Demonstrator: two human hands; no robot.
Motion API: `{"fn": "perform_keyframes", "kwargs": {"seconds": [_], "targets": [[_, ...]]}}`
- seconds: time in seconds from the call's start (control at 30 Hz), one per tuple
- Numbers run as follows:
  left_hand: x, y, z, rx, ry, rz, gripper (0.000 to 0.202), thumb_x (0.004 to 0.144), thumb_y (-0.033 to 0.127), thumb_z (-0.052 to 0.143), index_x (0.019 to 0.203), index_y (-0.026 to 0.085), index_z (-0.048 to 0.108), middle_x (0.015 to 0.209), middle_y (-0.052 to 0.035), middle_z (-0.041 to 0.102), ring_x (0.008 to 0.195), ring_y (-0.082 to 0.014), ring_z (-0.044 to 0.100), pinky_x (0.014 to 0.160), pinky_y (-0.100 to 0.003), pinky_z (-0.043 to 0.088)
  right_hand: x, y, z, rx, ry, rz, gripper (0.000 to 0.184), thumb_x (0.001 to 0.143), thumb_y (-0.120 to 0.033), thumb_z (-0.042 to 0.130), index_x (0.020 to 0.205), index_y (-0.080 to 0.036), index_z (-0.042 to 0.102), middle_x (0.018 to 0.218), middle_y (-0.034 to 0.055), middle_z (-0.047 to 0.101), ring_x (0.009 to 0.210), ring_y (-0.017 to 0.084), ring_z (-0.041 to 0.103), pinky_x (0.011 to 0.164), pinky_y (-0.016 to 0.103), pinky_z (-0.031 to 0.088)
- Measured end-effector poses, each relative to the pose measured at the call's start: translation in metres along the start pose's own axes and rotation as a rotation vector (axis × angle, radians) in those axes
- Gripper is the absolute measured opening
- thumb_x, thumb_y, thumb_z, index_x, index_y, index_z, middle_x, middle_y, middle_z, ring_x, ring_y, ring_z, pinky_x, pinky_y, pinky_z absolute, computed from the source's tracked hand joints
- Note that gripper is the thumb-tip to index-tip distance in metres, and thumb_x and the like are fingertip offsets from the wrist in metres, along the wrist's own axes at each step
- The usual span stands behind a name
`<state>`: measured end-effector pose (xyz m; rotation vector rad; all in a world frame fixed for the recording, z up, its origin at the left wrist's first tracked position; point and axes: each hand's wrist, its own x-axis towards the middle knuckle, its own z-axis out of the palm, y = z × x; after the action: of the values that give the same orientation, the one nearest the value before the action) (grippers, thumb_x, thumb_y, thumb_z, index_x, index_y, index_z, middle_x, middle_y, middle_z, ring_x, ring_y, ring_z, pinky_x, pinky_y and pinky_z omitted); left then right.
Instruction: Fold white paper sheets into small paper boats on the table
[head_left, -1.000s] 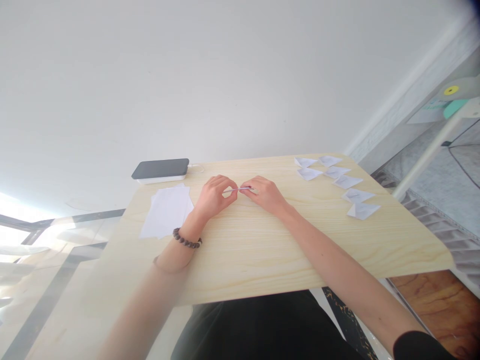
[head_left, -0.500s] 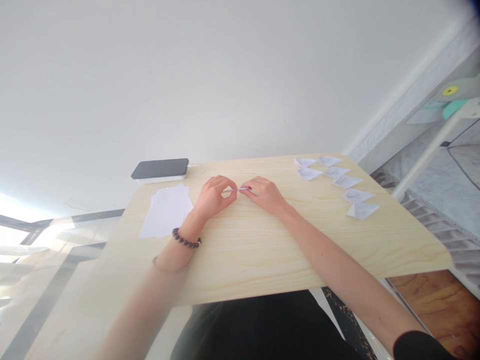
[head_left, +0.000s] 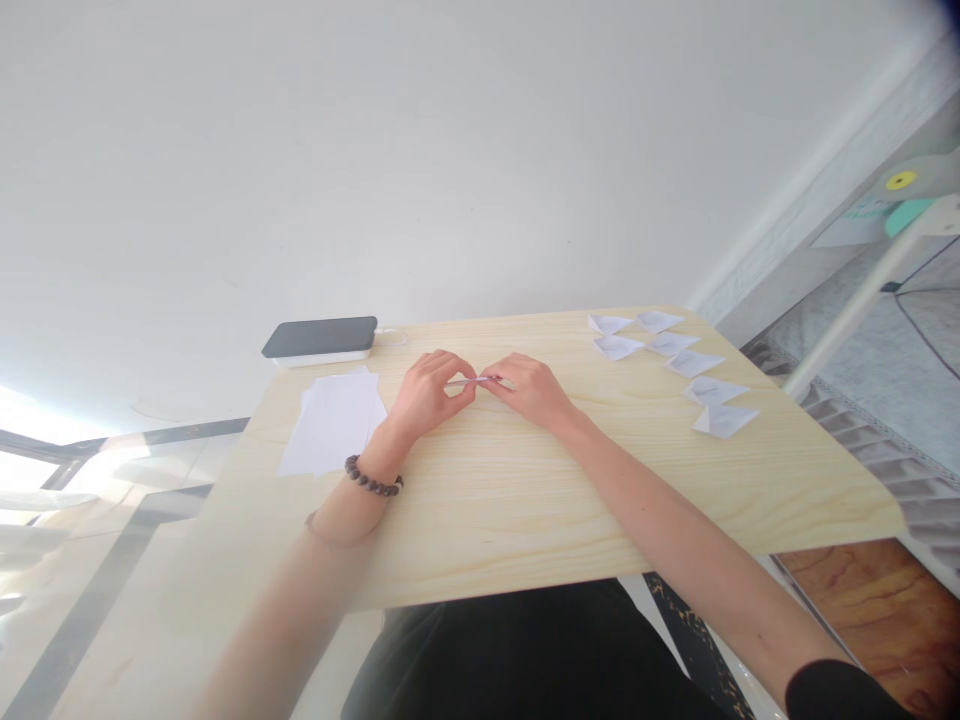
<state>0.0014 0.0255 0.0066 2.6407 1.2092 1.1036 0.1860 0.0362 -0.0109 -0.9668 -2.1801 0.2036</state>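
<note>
My left hand and my right hand meet at the middle of a pale wooden table. Both pinch a small folded piece of white paper held flat between their fingertips just above the tabletop. A dark bead bracelet circles my left wrist. A stack of plain white sheets lies to the left of my left hand.
Several folded white paper pieces lie in rows at the table's far right. A dark phone on a white block with a cable sits at the far left edge. A white wall rises behind. A white post stands to the right.
</note>
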Motion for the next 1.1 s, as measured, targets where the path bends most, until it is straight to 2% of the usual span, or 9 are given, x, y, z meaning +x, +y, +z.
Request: {"fn": "perform_keyframes", "kwargs": {"seconds": [0.23, 0.83, 1.1], "targets": [[0.0001, -0.0008, 0.0007, 0.01, -0.005, -0.007, 0.007, 0.077, 0.022, 0.052, 0.079, 0.019, 0.057, 0.08, -0.0022, 0.062, 0.08, -0.0162, 0.055, 0.078, -0.031, 0.041, -0.0013, 0.0032, 0.0033, 0.02, 0.004, 0.058, 0.018, 0.082, -0.033, 0.051, 0.082, -0.02, 0.064, 0.081, 0.0032, 0.067, 0.076, 0.015, 0.057, 0.07, 0.027, 0.042], [0.0003, 0.0012, -0.0001, -0.01, -0.02, 0.029, 0.01, 0.076, 0.019, 0.051, 0.082, 0.019, 0.058, 0.082, -0.0029, 0.063, 0.083, -0.0167, 0.056, 0.078, -0.031, 0.041, -0.0013, 0.0007, 0.0019, -0.037, -0.008, -0.009, 0.022, 0.084, -0.033, 0.048, 0.083, -0.021, 0.066, 0.079, 0.0031, 0.065, 0.075, 0.014, 0.057, 0.068, 0.025, 0.04], [0.0008, 0.0012, -0.0005, 0.001, 0.0, 0.009, 0.008, 0.076, 0.02, 0.051, 0.081, 0.019, 0.058, 0.082, -0.0026, 0.063, 0.081, -0.0161, 0.055, 0.078, -0.031, 0.041, -0.0007, 0.001, -0.0007, 0.021, -0.006, 0.053, 0.018, 0.082, -0.032, 0.05, 0.084, -0.021, 0.065, 0.081, 0.0024, 0.067, 0.076, 0.015, 0.058, 0.07, 0.026, 0.042]]}}
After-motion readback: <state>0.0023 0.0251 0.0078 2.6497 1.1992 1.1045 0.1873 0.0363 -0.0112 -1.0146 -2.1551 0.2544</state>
